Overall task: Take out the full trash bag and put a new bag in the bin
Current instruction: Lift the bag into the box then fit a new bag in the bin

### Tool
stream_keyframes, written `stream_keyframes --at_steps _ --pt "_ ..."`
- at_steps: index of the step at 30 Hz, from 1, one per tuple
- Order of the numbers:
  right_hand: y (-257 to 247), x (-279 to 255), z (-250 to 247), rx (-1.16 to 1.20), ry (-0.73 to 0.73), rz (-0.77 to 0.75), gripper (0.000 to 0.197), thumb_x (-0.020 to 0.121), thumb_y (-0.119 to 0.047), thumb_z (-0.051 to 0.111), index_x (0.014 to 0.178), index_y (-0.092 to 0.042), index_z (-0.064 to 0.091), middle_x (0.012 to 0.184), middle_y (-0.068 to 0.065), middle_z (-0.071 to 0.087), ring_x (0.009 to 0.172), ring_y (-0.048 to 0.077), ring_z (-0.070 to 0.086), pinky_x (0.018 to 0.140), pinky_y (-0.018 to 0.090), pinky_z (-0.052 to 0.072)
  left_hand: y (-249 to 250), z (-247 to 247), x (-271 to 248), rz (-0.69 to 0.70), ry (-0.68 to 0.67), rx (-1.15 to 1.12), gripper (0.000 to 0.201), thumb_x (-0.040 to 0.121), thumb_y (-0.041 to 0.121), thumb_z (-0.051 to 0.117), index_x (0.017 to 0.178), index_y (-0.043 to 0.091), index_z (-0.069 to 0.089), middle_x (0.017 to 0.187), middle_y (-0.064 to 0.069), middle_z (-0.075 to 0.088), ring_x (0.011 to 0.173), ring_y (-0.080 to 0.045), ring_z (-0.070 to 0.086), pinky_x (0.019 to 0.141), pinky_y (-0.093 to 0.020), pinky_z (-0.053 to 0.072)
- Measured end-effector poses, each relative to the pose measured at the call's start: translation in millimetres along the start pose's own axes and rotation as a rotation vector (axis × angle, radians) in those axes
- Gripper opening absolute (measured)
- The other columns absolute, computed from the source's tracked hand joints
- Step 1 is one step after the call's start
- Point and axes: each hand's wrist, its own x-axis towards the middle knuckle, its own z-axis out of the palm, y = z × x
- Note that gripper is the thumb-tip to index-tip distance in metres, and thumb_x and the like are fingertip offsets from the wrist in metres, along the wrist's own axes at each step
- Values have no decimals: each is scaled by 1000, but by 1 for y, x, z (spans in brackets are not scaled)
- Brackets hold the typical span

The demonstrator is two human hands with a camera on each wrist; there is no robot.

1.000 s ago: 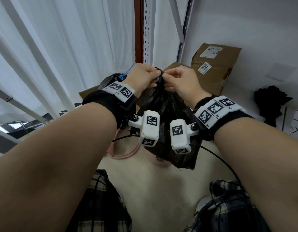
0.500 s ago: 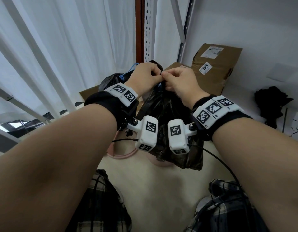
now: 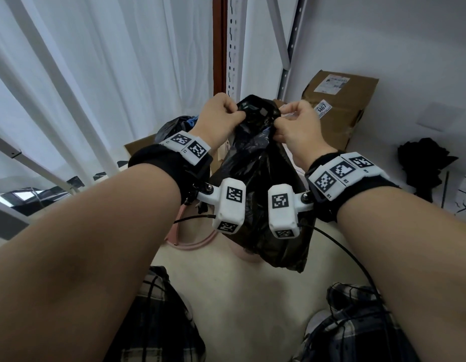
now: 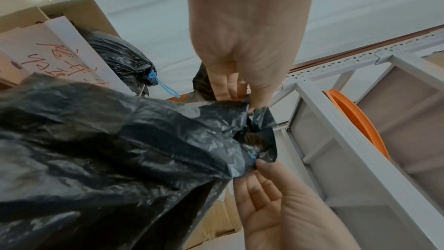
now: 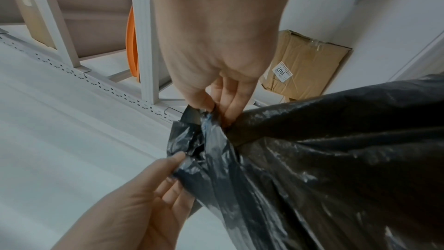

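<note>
I hold a thin black trash bag up in front of me by its mouth. My left hand pinches the left edge of the rim and my right hand pinches the right edge, with the mouth spread a little between them. The left wrist view shows the bag hanging below my left hand. In the right wrist view, the right hand pinches the bag. A tied full black bag with a blue drawstring sits behind. A pink bin rim shows below, mostly hidden.
A cardboard box labelled 1467 leans on the wall at the back right. A white metal shelf upright and white curtains stand behind. A black crumpled object lies at right. My plaid-clad legs are at the bottom.
My hands have risen slightly and drawn apart. The bag's rim, bunched between my fingers before, is now spread between them.
</note>
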Motion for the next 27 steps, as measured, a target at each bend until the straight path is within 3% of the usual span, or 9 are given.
stream_keyframes --at_steps 4,7,9,14,17,20,23,25,27 --pt "-6 -5 1 10 -101 -43 15 90 0 55 104 -4 59 79 3 61 62 9 61 51 16 48 4 4 -4 -93 -97 -151 26 85 9 67 106 6 52 84 -10 62 64 -13 61 57 -21 50" --pt "-7 -10 6 -53 -153 -90 5 89 -7 62 91 -5 66 75 -1 64 56 -4 62 56 13 49 13 9 -9 -71 -194 -155 2 87 11 64 89 10 64 74 -5 65 56 -5 64 53 -15 49" --pt "-5 -9 8 -89 -152 -81 13 87 -11 66 75 -14 60 71 -2 62 57 2 62 56 17 50 14 11 -7 -49 -142 -128 9 86 14 67 93 9 63 76 -3 64 64 -10 64 61 -20 51" --pt "5 1 -3 -197 37 -40 34 76 5 53 71 -27 49 77 6 55 75 26 56 73 46 54 -6 -3 0 106 9 262 18 83 -3 52 89 12 43 73 4 45 67 -12 45 63 -24 42" --pt "7 -3 -18 -346 32 -33 44 74 15 35 67 -18 62 74 1 59 78 22 54 70 31 49 -26 -18 0 55 -7 506 26 77 -13 39 81 12 45 77 -2 47 70 -22 46 65 -31 40" --pt "10 -1 -34 -534 53 -2 43 82 12 35 98 -3 72 103 14 67 104 29 59 94 37 48 -33 -27 0 -27 -28 601 33 84 -11 40 93 6 67 89 -7 57 82 -21 53 75 -27 42" --pt "14 3 -39 -625 134 40 24 87 -8 44 69 -7 60 75 16 56 67 28 52 69 34 42 -37 -28 4 -42 -45 642 37 87 -9 39 112 -1 64 112 -13 63 103 -26 59 89 -29 45" --pt "15 5 -40 -620 244 80 21 89 -23 50 79 -5 55 92 11 52 74 25 50 67 30 37 -39 -28 4 -34 -58 740 29 88 -3 43 112 -4 60 123 -21 53 114 -34 52 92 -31 40" --pt "14 4 -41 -626 352 111 36 92 -26 54 114 2 53 128 14 44 100 26 54 80 29 41 -43 -28 1 -36 -77 855 29 91 1 45 118 -2 55 128 -22 48 120 -35 46 98 -31 35"
